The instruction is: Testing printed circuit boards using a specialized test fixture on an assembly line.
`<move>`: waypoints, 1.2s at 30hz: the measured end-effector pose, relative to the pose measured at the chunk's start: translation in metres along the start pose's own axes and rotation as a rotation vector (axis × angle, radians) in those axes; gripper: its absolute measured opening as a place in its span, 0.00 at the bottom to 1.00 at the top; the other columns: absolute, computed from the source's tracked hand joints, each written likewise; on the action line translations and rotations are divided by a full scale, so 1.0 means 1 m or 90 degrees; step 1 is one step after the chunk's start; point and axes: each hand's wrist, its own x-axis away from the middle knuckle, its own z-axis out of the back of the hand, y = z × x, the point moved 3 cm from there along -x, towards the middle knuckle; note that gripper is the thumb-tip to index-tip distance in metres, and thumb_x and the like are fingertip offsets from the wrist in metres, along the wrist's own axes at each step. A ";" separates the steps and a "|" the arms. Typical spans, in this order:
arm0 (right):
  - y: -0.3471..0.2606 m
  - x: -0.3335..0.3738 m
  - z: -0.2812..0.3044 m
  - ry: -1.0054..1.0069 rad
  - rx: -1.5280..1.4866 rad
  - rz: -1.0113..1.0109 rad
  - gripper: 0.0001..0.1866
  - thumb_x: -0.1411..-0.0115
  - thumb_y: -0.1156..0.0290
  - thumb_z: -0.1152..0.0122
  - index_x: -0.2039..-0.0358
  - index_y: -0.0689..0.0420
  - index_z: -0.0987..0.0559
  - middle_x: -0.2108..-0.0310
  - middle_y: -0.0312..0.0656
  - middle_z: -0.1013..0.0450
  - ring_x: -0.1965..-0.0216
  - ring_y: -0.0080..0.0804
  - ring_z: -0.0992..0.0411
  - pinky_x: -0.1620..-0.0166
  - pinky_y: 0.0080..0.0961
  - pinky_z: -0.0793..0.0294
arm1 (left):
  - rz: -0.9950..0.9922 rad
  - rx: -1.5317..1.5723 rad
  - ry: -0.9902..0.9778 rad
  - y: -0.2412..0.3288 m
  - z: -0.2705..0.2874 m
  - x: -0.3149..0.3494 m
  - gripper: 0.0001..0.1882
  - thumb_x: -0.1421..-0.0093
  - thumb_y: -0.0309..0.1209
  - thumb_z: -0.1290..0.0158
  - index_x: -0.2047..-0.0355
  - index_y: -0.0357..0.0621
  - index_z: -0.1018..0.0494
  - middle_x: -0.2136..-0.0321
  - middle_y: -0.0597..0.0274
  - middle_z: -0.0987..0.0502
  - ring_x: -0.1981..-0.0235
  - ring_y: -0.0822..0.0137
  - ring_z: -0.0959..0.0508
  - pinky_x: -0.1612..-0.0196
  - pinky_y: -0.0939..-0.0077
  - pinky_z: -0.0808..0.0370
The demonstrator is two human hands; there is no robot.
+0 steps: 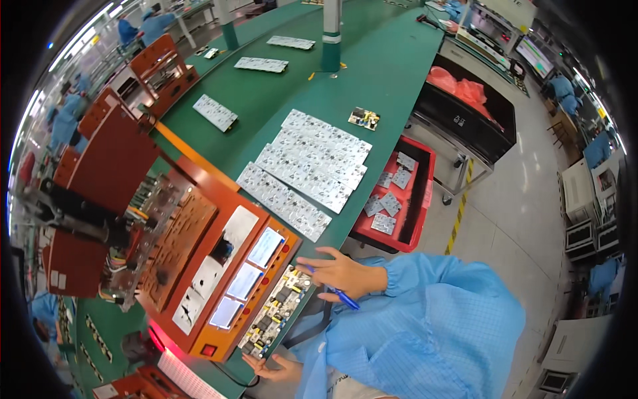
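Note:
A long populated circuit board [276,312], with black, yellow and white components, lies along the front of an orange test machine [290,246]. My left hand [276,369] is at its near end, fingertips and thumb at the edge, gripping it there. At the far end is my right hand [345,276], with a blue pen [344,298] lodged between its fingers. Its forefinger and thumb reach out around that end of the board. Three lit displays [244,280] sit on the machine right beside the board.
Several silver-grey board panels [312,156] overlap on the green table [372,60]. A small board [364,118] lies beyond them. To the right stand a red bin [425,206] with loose boards and a black bin [492,139] with pink plastic bags. A post [331,40] rises from the table.

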 end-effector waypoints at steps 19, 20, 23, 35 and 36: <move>0.301 -0.383 -0.012 0.104 0.414 -0.418 0.35 0.52 0.53 0.36 0.48 0.60 0.33 0.50 0.62 0.33 0.48 0.65 0.34 0.51 0.53 0.29 | 0.025 -0.135 0.345 0.040 0.044 -0.010 0.21 0.39 0.37 0.52 0.52 0.39 0.43 0.45 0.44 0.36 0.43 0.51 0.38 0.38 0.58 0.47; 0.303 -0.387 -0.014 0.102 0.379 -0.386 0.32 0.50 0.57 0.38 0.48 0.60 0.32 0.52 0.60 0.31 0.49 0.62 0.32 0.53 0.50 0.27 | 0.034 -0.154 0.368 0.042 0.051 -0.007 0.21 0.39 0.37 0.52 0.52 0.39 0.43 0.45 0.44 0.36 0.43 0.51 0.38 0.38 0.58 0.47; 0.332 -0.389 0.017 0.171 0.283 -0.387 0.29 0.52 0.61 0.35 0.51 0.61 0.29 0.62 0.52 0.25 0.61 0.49 0.24 0.59 0.39 0.23 | 0.031 -0.114 0.372 0.046 0.054 -0.013 0.18 0.39 0.30 0.54 0.50 0.39 0.43 0.46 0.49 0.35 0.43 0.55 0.36 0.38 0.61 0.45; 0.130 -0.137 0.131 -0.041 -0.916 -0.426 0.30 0.40 0.60 0.42 0.42 0.62 0.38 0.48 0.56 0.32 0.51 0.45 0.28 0.56 0.35 0.23 | -0.480 -0.016 -0.214 0.145 -0.008 -0.142 0.35 0.51 0.23 0.40 0.44 0.39 0.44 0.51 0.45 0.30 0.48 0.51 0.30 0.44 0.58 0.36; 0.115 -0.113 0.132 -0.061 -0.905 -0.420 0.36 0.41 0.58 0.43 0.38 0.63 0.42 0.45 0.58 0.34 0.50 0.44 0.29 0.55 0.35 0.22 | -0.530 -0.027 -0.243 0.161 -0.021 -0.149 0.33 0.52 0.25 0.39 0.46 0.41 0.39 0.49 0.48 0.30 0.47 0.52 0.30 0.44 0.57 0.36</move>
